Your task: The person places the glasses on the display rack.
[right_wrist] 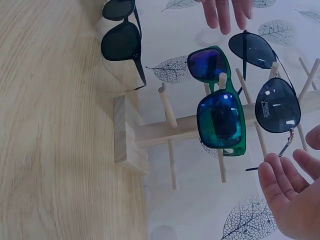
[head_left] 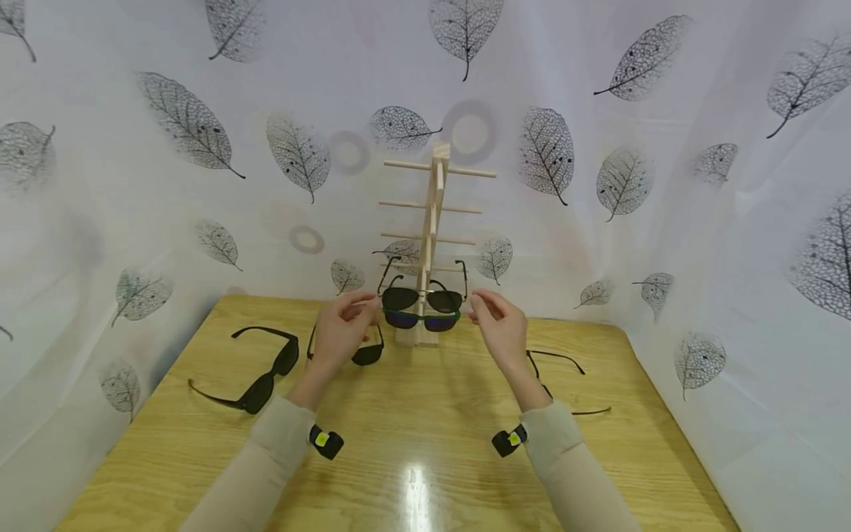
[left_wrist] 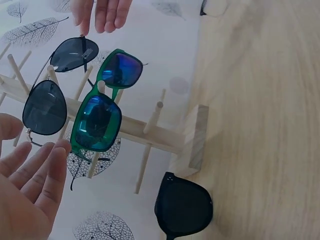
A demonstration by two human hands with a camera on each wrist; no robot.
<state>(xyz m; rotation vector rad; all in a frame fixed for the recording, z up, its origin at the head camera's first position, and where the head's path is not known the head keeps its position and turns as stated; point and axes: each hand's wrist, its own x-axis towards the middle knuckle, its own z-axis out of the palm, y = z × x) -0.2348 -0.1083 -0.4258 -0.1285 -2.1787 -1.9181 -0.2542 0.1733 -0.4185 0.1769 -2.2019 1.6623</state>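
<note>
Sunglasses with dark aviator lenses hang on the wooden display rack, bridge at a peg, directly above the green-framed mirrored sunglasses on the same rack. I observe the left hand beside the left hinge of the aviator pair and the right hand beside its right hinge. I read both hands as released: on my wrist feeds, each thumb stands apart from its loosely extended fingers. Whether the fingertips touch a frame, I cannot tell.

On the wood-grain tabletop, left side, I register black sunglasses with temples unfolded. A second dark-lensed pair lies partly behind the left hand. Black-framed eyewear lies at the right, partly hidden by the right arm. A white leaf-print sheet stands behind the rack.
</note>
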